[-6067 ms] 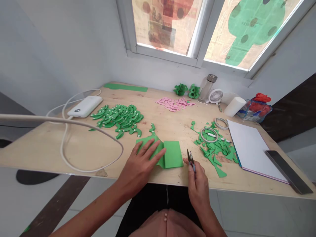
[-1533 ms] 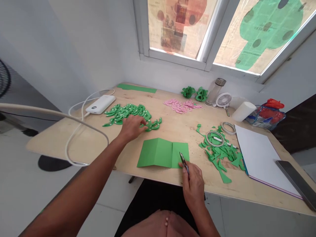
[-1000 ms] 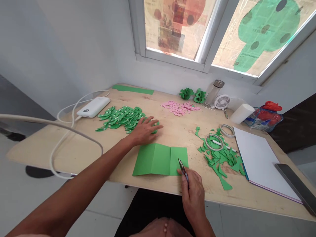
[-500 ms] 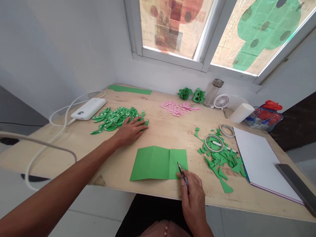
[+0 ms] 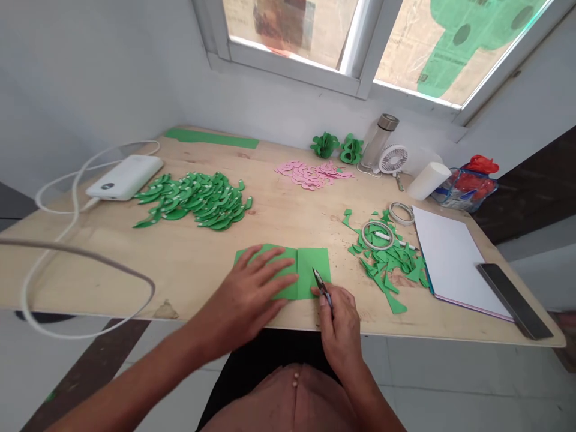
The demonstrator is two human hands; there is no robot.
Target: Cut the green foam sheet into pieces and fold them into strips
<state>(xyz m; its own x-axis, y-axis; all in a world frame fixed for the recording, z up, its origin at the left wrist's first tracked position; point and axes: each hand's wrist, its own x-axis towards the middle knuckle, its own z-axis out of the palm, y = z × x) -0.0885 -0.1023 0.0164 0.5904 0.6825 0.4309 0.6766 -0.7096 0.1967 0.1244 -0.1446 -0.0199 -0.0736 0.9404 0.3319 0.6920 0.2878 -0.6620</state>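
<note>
A creased sheet of green paper (image 5: 312,258) lies near the table's front edge. My left hand (image 5: 256,288) is over its left part with the fingers spread, holding nothing. In my right hand (image 5: 339,318) is a pair of scissors (image 5: 321,282), the blades pointing up and away from me over the sheet's right part; the handles are mostly hidden by my fingers. Farther left is a heap of cut green paper pieces (image 5: 198,198) with small white patches at their tips. Green paper scraps (image 5: 389,264) lie to the right of the sheet.
Pink paper pieces (image 5: 310,175) lie behind. Two green paper flowers (image 5: 324,145), a bottle (image 5: 380,141) and a small fan (image 5: 393,159) stand at the wall. On the right are tape rolls (image 5: 377,235), white paper (image 5: 459,258) and a phone (image 5: 514,301). A power bank (image 5: 126,177) with cable sits left.
My left hand has moved from the green heap back to the green sheet and now covers its left part. My right hand still holds the scissors. The camera view has tilted downward.
</note>
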